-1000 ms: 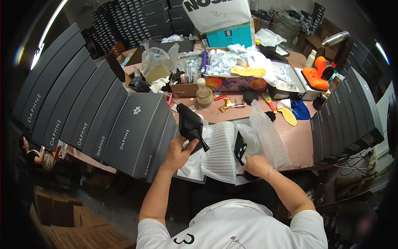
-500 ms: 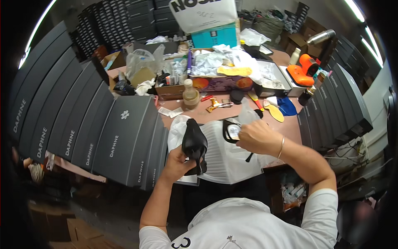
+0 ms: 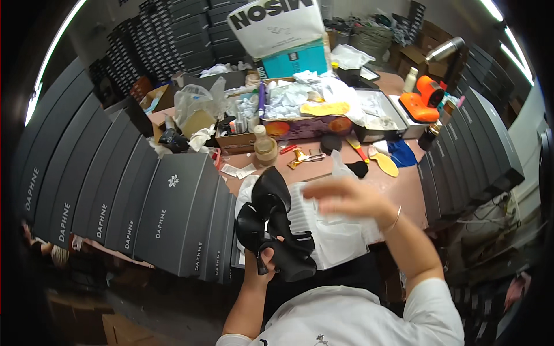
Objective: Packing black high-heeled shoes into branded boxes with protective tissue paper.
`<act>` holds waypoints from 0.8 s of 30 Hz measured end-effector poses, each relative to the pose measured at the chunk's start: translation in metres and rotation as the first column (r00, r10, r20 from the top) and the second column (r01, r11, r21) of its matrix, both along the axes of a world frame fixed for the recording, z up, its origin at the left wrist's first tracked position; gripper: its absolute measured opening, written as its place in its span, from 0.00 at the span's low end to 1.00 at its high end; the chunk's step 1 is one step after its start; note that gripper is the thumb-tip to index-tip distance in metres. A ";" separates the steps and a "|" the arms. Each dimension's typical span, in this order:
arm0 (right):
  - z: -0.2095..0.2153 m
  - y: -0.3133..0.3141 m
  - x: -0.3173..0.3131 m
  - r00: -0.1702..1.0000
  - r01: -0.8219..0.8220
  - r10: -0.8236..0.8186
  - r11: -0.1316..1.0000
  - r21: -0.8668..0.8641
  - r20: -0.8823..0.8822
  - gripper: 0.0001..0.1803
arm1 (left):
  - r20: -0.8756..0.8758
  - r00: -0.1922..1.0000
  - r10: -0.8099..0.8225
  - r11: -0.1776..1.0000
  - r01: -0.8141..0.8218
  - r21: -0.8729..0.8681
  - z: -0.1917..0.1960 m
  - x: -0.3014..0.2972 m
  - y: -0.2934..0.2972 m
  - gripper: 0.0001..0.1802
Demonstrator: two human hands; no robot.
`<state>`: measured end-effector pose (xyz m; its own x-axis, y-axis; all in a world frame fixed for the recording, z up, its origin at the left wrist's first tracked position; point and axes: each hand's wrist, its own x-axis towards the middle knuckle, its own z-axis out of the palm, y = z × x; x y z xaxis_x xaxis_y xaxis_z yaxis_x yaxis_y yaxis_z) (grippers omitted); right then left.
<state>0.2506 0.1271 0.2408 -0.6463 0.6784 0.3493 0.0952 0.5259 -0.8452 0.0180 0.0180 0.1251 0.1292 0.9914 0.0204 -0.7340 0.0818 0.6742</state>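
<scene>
My left hand is closed around a pair of black high-heeled shoes, held together in front of me, with straps and a slim heel showing. The shoes cover most of its fingers. Off to the right of the shoes, my right hand is raised with its fingers stretched out, blurred by motion and holding nothing. Under both hands lies white wrapping paper, part of it pleated. A small black cloth-like piece rests just beyond my right hand.
Grey shoe boxes stand in a row at the left, and more boxes at the right. Behind are a bottle, a yellow insole, a blue cloth, an orange device and a carton of crumpled paper.
The black open piece with a pale inside has left my right hand, which is now empty. My left hand now holds two shoes, lower and nearer to me.
</scene>
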 end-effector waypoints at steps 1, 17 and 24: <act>-0.036 -0.026 0.001 0.998 -0.004 0.007 0.999 -0.045 0.069 0.22 | -0.005 1.000 0.007 0.999 -0.007 -0.052 0.002 0.005 -0.001 0.30; -0.131 -0.069 0.017 0.977 -0.008 -0.146 0.706 -0.708 -0.158 0.15 | -0.145 0.925 -0.352 0.913 0.306 -0.269 0.015 0.013 0.026 0.22; -0.128 -0.068 0.019 0.907 -0.252 -0.185 0.482 -0.839 -0.379 0.24 | 0.028 0.930 -0.367 0.838 0.344 -0.423 -0.012 0.020 0.020 0.26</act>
